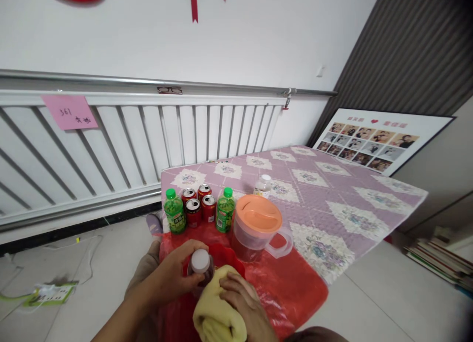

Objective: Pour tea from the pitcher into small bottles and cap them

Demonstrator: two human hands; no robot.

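Note:
My left hand [181, 273] is wrapped round a small clear bottle with a white cap [200, 261], which stands upright near the table's front edge. In my right hand [246, 302] is a folded yellow cloth [218, 315], close beside the bottle. Behind both hands shows part of a red dish with a wavy rim [236, 266]; the rest of it is hidden. Under these things lies a red plastic sheet [291, 297]. A clear pitcher with an orange lid [254, 228] stands just beyond my right hand.
Several red drink cans [209, 209] stand between two green bottles [175, 212] [225, 211]. A clear white-capped bottle [263, 185] is behind the pitcher. The quilted purple cloth [332, 184] covers the table. A white radiator [207, 135] lines the wall; a power strip [50, 295] lies on the floor.

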